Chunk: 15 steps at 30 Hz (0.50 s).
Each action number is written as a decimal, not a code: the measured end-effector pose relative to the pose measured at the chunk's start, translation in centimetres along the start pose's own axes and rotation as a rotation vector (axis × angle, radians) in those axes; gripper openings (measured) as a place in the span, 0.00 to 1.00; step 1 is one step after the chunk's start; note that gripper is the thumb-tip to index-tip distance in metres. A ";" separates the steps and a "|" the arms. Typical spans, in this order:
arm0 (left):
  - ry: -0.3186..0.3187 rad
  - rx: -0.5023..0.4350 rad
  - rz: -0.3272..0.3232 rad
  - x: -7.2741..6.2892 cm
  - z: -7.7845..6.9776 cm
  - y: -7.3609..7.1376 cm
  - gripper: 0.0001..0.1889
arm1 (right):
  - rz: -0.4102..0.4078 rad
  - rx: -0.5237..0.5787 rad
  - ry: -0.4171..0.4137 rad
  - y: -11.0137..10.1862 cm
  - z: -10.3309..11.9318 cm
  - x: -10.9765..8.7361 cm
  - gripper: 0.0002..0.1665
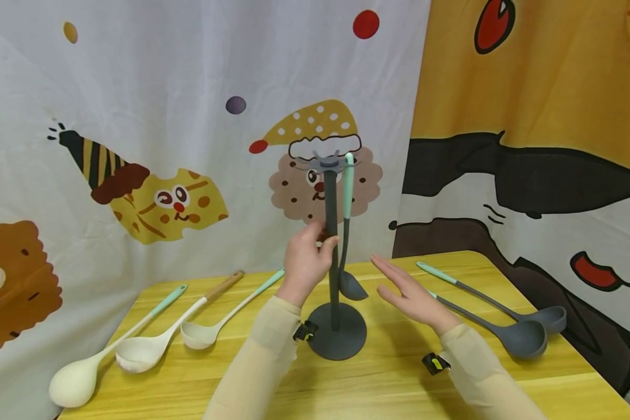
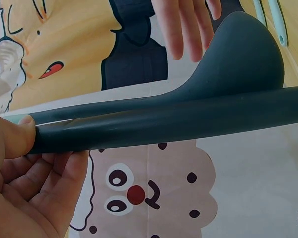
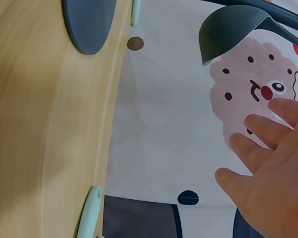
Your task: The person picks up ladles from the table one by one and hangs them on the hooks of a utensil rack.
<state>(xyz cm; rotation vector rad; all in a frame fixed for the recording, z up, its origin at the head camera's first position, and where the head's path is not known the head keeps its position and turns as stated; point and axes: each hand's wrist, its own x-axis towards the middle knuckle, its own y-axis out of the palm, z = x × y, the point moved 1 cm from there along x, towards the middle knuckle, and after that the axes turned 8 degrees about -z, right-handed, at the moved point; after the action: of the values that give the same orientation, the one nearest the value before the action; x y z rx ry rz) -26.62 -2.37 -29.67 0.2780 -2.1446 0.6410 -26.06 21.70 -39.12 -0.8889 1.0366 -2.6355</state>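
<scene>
A dark grey utensil stand [image 1: 332,251] with a round base [image 1: 349,345] and a hooked top rises from the table. My left hand [image 1: 307,262] grips its pole, thumb on one side and fingers on the other; the left wrist view shows the same hold. From a hook on the stand's right side hangs a dark grey ladle [image 1: 348,195] with a mint handle, bowl downward, close beside the pole. To the right of that ladle's bowl [image 3: 228,32], my right hand [image 1: 417,297] is held in the air with fingers extended, holding nothing.
Two grey ladles, one nearer [image 1: 522,339] and one farther [image 1: 550,318], lie on the table's right. Left of the stand lie a cream spoon [image 1: 73,382], a white ladle with a wooden handle end [image 1: 144,353] and a cream ladle [image 1: 199,335]. Behind hangs a printed curtain [image 1: 178,70].
</scene>
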 end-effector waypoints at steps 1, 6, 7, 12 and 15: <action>0.000 -0.002 0.000 0.0 0.0 0.0 0.04 | 0.003 -0.003 -0.001 0.0 -0.1 -0.1 0.36; -0.001 -0.005 0.000 -0.1 -0.1 0.0 0.05 | 0.021 -0.027 -0.012 -0.1 -0.4 -0.5 0.37; -0.001 -0.005 0.000 -0.1 -0.1 0.0 0.05 | 0.023 -0.033 -0.014 -0.1 -0.5 -0.6 0.37; -0.010 -0.006 0.005 -0.1 -0.1 0.0 0.05 | 0.031 -0.061 -0.032 -0.4 -0.8 -0.9 0.38; -0.019 -0.005 0.009 -0.1 -0.1 0.0 0.05 | 0.036 -0.074 -0.027 -0.6 -1.1 -1.2 0.38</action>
<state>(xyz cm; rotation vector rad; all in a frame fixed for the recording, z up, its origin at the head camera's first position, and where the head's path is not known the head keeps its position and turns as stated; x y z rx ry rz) -26.52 -2.33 -29.67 0.2723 -2.1663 0.6402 -25.71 23.18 -39.85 -0.9101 1.1392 -2.5636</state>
